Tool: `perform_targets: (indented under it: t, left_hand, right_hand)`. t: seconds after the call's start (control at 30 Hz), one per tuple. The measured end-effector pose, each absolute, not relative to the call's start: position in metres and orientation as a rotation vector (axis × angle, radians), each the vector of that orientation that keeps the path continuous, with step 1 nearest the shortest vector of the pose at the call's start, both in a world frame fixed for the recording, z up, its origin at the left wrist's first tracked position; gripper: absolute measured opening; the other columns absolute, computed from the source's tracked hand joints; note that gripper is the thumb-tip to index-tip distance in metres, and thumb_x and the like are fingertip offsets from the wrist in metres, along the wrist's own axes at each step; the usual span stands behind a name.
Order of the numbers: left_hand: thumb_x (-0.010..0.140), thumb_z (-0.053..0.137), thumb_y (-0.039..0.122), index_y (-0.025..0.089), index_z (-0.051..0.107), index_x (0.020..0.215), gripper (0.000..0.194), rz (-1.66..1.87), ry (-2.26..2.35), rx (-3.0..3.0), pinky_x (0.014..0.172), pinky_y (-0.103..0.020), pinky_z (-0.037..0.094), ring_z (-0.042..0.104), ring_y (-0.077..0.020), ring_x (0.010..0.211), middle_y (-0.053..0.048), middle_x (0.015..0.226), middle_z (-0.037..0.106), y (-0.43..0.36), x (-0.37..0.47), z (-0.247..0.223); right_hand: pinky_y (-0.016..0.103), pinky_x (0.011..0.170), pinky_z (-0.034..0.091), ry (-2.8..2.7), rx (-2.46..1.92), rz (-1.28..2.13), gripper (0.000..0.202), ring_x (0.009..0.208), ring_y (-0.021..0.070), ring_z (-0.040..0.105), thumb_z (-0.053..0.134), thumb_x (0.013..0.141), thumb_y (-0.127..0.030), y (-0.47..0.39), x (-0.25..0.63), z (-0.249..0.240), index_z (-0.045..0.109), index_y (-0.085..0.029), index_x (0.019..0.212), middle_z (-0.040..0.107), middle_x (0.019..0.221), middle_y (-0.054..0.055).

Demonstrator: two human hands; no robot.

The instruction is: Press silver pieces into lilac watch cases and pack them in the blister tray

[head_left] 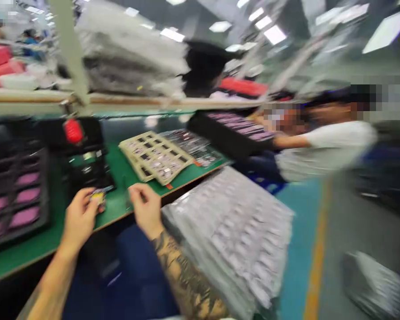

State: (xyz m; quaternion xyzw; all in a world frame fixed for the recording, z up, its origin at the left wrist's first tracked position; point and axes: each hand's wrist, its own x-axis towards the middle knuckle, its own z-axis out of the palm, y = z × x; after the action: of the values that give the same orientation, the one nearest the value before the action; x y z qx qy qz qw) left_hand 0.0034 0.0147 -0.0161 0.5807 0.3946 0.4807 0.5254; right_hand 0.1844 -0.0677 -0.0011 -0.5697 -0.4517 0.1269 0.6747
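Observation:
Near the front edge of the green table (110, 218), my left hand (82, 213) pinches a small part with yellow on it (99, 198). My right hand (146, 206) is just to the right, its fingers curled together at the table edge; a thin, blurred strip shows by its fingertips, and I cannot make out whether it is held. Beyond my right hand lie cream trays (156, 158) with dark and light pieces. A black fixture (88, 166) stands behind my left hand, under a red hanging object (74, 130).
At the left is a black tray (45, 186) with pink pieces. Plastic-wrapped grey trays (240, 226) stand right of my right arm. Clear-bagged parts (196, 146) lie behind the cream trays. A person in a white top (333, 146) reaches toward another black tray (230, 138).

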Motion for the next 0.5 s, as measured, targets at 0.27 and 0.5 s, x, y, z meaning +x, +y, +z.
perform_targets:
  t: [0.27,0.5]
  left_hand:
    - [0.104,0.063,0.051,0.022,0.057,0.117,0.032,1.135,0.968,1.368,0.067,-0.029,0.055,0.081,-0.0204,0.079,-0.012,0.109,0.085,0.029,0.022,-0.022]
    - [0.104,0.067,0.06,0.024,0.071,0.123,0.04,0.882,1.044,1.648,0.078,-0.031,0.059,0.078,-0.0221,0.085,-0.005,0.103,0.084,0.008,0.016,-0.015]
  right_hand:
    - [0.028,0.057,0.054,-1.017,-1.178,0.572,0.042,0.056,0.0152,0.066,0.083,0.094,-0.06,-0.002,0.217,-0.026,0.075,-0.021,0.083,0.071,0.062,0.0]
    - [0.028,0.064,0.061,-1.019,-1.254,0.522,0.041,0.061,0.0157,0.07,0.065,0.107,-0.058,-0.02,0.212,-0.009,0.078,-0.021,0.095,0.075,0.067,0.001]
